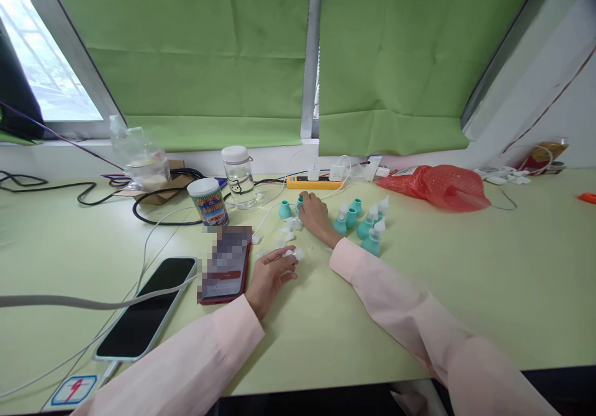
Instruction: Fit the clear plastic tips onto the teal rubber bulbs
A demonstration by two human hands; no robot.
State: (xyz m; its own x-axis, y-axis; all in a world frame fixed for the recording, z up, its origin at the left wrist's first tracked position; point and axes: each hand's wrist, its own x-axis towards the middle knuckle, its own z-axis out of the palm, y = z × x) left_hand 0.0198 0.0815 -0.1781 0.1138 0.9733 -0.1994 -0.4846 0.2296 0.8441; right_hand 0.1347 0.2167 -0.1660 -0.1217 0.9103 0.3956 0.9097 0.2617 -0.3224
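Observation:
My left hand [274, 276] pinches a small translucent white plastic piece [294, 253] above the table, beside the red-edged phone. Farther forward, my right hand [315, 212] has its fingertips on a small teal bulb [298, 204], which they partly cover. Another teal bulb [285, 210] stands upright just left of it. Loose white plastic pieces [289, 235] and clear scraps lie between my hands. Right of my right wrist stands a group of several teal bulbs [371, 242], some topped with translucent white tips [380, 225] and others bare-necked.
At left lie a red-edged phone [228, 264] and a black-screened phone [149, 307] with a cable. Behind stand a printed canister [209, 203], a clear bottle [239, 180] and a yellow power strip [314, 183]. A red plastic bag [442, 187] rests at right rear.

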